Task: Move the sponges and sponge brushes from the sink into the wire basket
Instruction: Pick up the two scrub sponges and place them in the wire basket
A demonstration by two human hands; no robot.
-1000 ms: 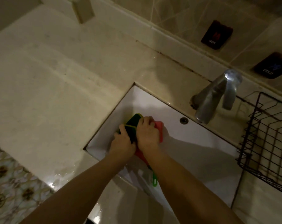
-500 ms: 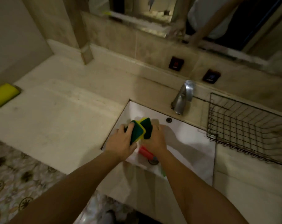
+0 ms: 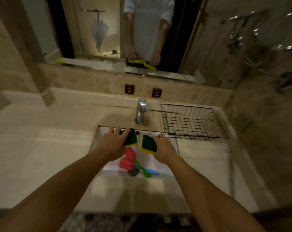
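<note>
My left hand (image 3: 112, 144) grips one green-and-yellow sponge (image 3: 131, 138) above the white sink (image 3: 162, 164). A second green-and-yellow sponge (image 3: 148, 144) is held in my right hand (image 3: 164, 148), a little to the right of the first. Both sponges hang over the sink's back half. Down in the sink lie two pink sponge brushes (image 3: 127, 159), one with a green handle (image 3: 142, 169) and one with a blue handle (image 3: 151, 171), near the drain (image 3: 133, 172). The black wire basket (image 3: 192, 122) stands on the counter to the right of the sink, with nothing visible in it.
A chrome tap (image 3: 140, 113) rises behind the sink, left of the basket. Two dark wall switches (image 3: 142, 90) sit above it, under a mirror (image 3: 125, 30). Beige counter (image 3: 41, 139) spreads to the left; a wall closes the right side.
Both hands have risen out of the sink and drawn apart, each carrying one sponge. The head has lifted, so the mirror and whole basket now show.
</note>
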